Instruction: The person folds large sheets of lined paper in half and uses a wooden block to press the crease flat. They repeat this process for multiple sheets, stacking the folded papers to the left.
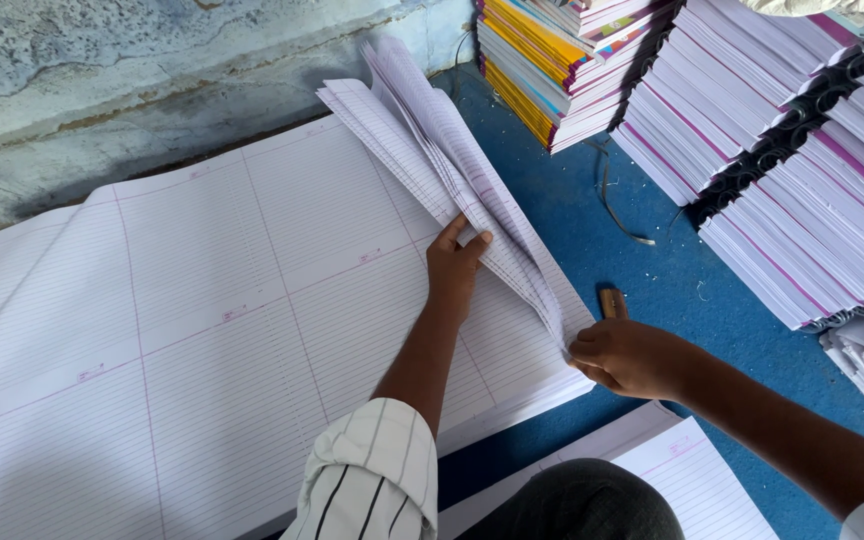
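At the bottom edge, a dark-clad knee (577,505) and a striped white sleeve (372,475) frame the scene, with a separate ruled sheet (687,470) lying just beside the knee on the blue floor covering (672,290). The right hand (627,358), at the near right corner of a large stack of ruled paper sheets (182,340), is pinched shut on the lower end of a folded bundle of ruled sheets (472,190), thumb and fingers closed over its edge. Just behind that hand a small brown wooden tool (611,302) lies on the blue covering, partly hidden by the knuckles. The left hand (455,265) reaches further out, fingers together and pressed flat onto the bundle near its middle, holding the fold down against the big stack. The bundle runs diagonally from the right hand up toward the wall, its far end fanning open into loose leaves. The big stack spreads wide to the left, each top sheet marked with blue lines and pink margin rules. Beyond, a rough grey-blue wall (152,70) meets the floor. At the far right, trimmed white paper blocks with pink edges (812,170) stand in rows, touching one another, and behind them rises a pile of bound notebooks with yellow and pink covers (552,60). A thin strap (617,210) curls on the covering between the bundle and the blocks.
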